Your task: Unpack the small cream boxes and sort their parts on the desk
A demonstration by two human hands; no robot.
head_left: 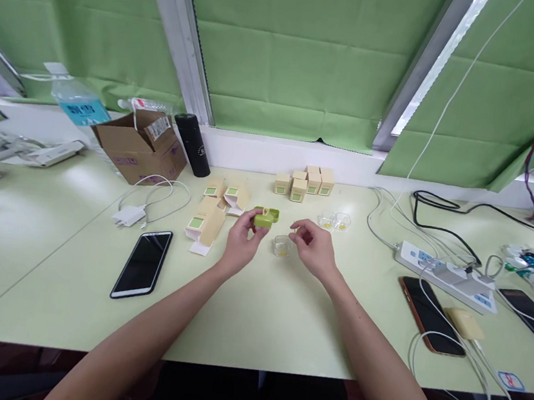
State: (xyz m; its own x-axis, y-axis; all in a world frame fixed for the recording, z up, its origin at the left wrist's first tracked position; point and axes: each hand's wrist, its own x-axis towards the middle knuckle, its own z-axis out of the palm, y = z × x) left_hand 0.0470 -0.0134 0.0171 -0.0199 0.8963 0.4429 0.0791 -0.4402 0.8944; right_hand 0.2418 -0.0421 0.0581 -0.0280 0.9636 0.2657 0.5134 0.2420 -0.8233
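Note:
My left hand (pixel 241 239) is closed on a small green case (pixel 263 220), held above the table with its lid open. A small pale piece shows at the case's top. To its right, my right hand (pixel 313 244) has thumb and forefinger pinched together; whatever is between them is too small to name. Between the hands a clear plastic container (pixel 282 246) with a yellow spot stands on the table, close to the right fingertips. Another clear plastic container (pixel 334 220), with yellow spots, lies open beyond my right hand.
Opened small cardboard boxes (pixel 207 218) lie left of my left hand; several closed ones (pixel 313 181) stand at the back. A phone (pixel 142 264) and a charger (pixel 129 215) are left. To the right are a power strip (pixel 445 277), another phone (pixel 428 314) and loose cables.

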